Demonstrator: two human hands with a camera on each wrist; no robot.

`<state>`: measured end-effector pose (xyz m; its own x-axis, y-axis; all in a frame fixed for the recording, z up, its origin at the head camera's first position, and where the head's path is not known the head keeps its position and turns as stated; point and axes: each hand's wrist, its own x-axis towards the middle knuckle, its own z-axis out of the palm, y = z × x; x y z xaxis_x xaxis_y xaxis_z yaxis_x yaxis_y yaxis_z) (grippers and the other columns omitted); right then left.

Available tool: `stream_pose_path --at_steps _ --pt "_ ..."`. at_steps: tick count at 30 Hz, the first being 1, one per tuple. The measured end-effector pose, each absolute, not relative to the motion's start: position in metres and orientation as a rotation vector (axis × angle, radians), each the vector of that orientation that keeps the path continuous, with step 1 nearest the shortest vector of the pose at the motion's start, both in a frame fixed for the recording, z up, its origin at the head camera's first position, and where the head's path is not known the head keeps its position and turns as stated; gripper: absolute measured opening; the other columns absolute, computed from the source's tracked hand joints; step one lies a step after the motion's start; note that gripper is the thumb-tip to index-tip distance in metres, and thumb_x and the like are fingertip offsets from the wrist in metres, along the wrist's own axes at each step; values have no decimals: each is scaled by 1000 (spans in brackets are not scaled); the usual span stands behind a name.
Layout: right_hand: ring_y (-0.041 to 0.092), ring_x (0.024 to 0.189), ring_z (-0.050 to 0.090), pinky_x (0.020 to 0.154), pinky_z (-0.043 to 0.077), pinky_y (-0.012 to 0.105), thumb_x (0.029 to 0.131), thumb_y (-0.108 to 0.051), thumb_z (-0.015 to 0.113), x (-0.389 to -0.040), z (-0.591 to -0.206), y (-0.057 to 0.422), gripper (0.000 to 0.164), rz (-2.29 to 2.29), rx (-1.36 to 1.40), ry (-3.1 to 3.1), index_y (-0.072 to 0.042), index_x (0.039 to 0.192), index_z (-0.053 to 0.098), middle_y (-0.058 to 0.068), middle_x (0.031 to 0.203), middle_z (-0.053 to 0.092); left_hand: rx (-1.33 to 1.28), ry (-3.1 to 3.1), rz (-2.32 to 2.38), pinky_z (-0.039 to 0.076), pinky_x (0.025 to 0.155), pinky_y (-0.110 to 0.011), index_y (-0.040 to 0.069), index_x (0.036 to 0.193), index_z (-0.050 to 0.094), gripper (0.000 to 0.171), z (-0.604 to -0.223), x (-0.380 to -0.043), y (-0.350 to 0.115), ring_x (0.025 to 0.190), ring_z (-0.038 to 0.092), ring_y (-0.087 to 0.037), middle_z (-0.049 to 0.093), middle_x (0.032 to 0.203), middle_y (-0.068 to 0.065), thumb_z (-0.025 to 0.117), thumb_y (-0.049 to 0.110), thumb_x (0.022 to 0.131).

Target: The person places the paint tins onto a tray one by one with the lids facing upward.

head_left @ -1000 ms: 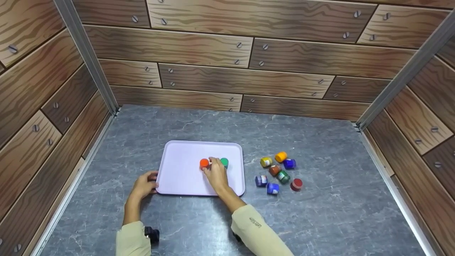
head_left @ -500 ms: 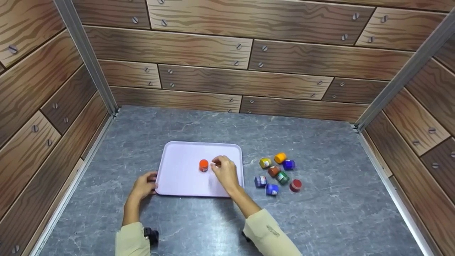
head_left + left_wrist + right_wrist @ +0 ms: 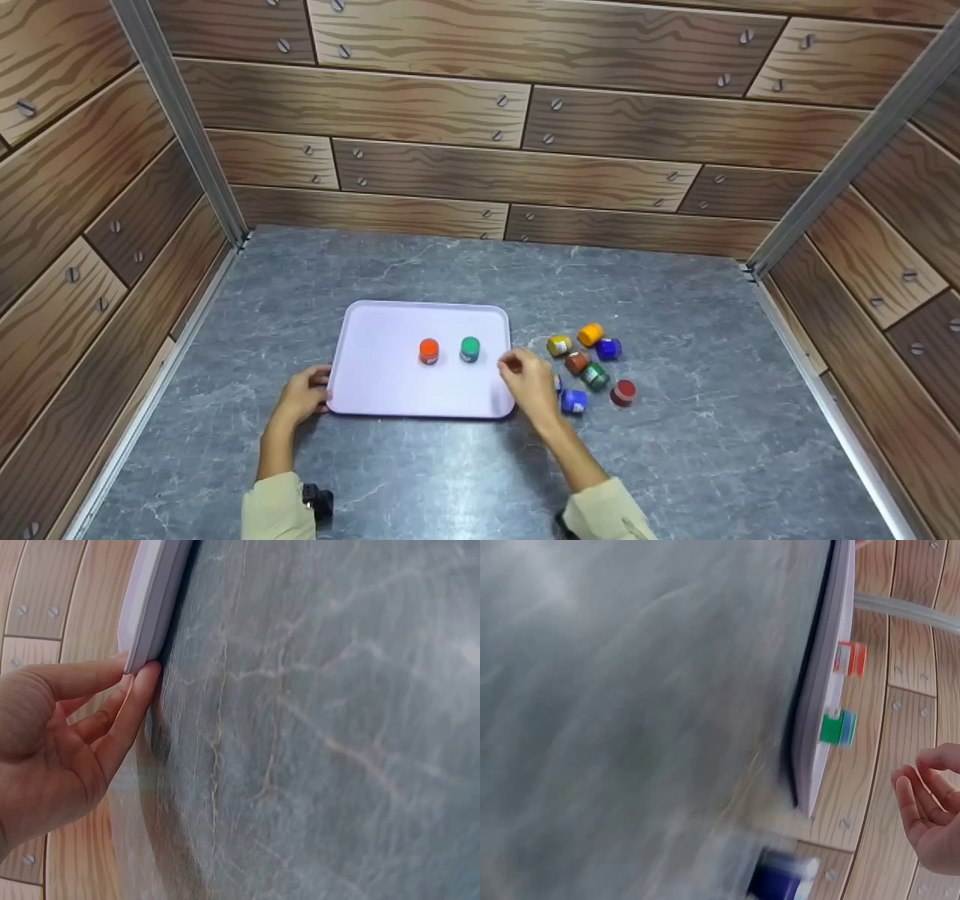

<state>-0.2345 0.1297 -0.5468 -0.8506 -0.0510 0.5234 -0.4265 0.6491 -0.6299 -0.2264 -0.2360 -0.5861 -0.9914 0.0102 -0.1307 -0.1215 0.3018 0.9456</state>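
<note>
A pale lilac tray [image 3: 390, 375] lies on the floor panel, and my left hand [image 3: 302, 394] holds its near left corner. In the left wrist view the thumb and fingers of the left hand [image 3: 75, 727] pinch the tray's rim [image 3: 154, 607]. Two small paint jars stand upright on the tray, one with an orange-red lid [image 3: 428, 350] and one with a green lid [image 3: 470, 349]. Over the tray's right edge hovers my right hand [image 3: 531, 382], fingers loosely bent and holding nothing. It partly hides a dark blue jar [image 3: 557, 383].
Right of the tray lie several paint jars in a loose group: yellow [image 3: 559, 345], orange [image 3: 590, 334], brown [image 3: 577, 362], dark green [image 3: 595, 376], blue [image 3: 574, 401] and dark red [image 3: 623, 392]. Wood-patterned walls [image 3: 420, 172] enclose the grey marbled surface [image 3: 420, 480].
My right hand has let go of the green-lidded jar, leaving it beside the orange-red one, and has moved right to the tray's edge. The left hand stays at the corner.
</note>
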Motion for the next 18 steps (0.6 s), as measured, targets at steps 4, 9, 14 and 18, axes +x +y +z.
stream_pose_path --at_steps 4,9,14,18 --pt "19 64 60 59 52 29 74 1 69 -227 -552 152 5 1022 381 -2411 -2 76 65 6 73 63 -110 2447 1792 54 57 -33 -11 117 51 45 -588 -227 -235 81 59 -26 57 100 -24 55 -12 73" --pt "19 65 58 60 51 32 70 3 70 -216 -559 176 9 926 406 -2389 -3 75 65 5 73 61 -203 2466 1750 55 58 -35 -16 120 45 46 -579 -224 -229 85 59 -31 54 105 -30 53 -16 75" --pt "24 74 57 68 49 38 67 3 73 -209 -563 197 15 853 415 -2419 -1 79 65 8 79 60 -228 2477 1719 55 59 -33 -15 121 45 45 -579 -224 -228 84 59 -29 53 107 -29 53 -16 77" --pt "28 80 56 73 48 41 66 2 76 -203 -564 212 21 797 385 -2477 0 84 65 10 85 61 -234 2479 1714 55 59 -33 -15 121 46 45 -580 -224 -229 86 58 -29 53 107 -29 52 -16 77"
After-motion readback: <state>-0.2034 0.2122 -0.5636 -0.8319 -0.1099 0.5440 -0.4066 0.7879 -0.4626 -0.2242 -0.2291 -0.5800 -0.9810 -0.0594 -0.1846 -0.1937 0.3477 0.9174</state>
